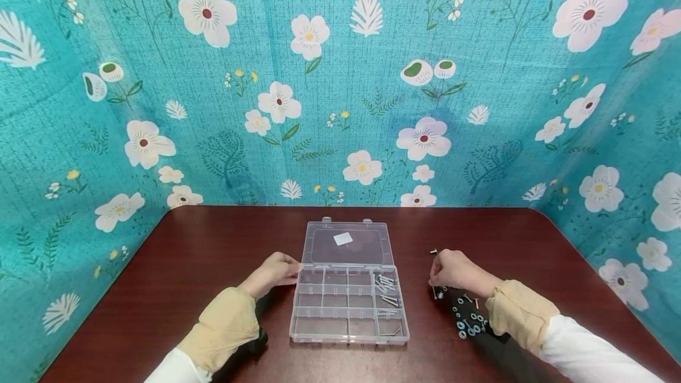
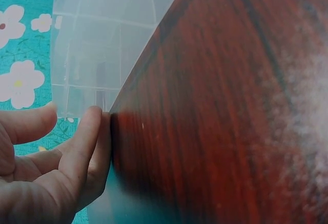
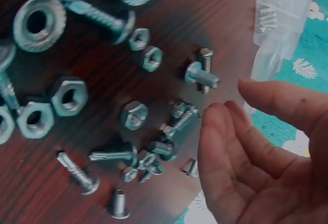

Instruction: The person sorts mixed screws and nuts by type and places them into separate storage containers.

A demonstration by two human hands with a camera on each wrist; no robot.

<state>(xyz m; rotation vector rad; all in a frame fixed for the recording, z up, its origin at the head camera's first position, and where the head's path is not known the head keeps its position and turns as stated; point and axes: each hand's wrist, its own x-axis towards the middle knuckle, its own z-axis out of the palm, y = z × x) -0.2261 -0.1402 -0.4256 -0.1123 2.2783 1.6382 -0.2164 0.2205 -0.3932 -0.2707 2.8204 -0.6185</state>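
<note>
A clear plastic compartment box (image 1: 321,327) lies on the table, its lid (image 1: 369,248) folded back with a white label on it. Screws (image 1: 386,281) sit in its right-hand compartments. My left hand (image 1: 273,273) is at the box's left edge; in the left wrist view its fingertips (image 2: 94,112) meet the box edge, the thumb apart from them. Over the loose hardware to the right is my right hand (image 1: 459,269). Seen from the right wrist, thumb and fingers are parted with nothing between them, close by a long screw (image 3: 206,55) and a flanged bolt (image 3: 204,77).
Several nuts (image 3: 70,97), washer-like flange nuts (image 3: 40,23) and screws (image 3: 81,174) are scattered on the dark wood table (image 1: 186,276) under the right forearm. A lone screw (image 1: 433,251) lies beyond the right hand. Floral cloth (image 1: 340,105) hangs behind the table.
</note>
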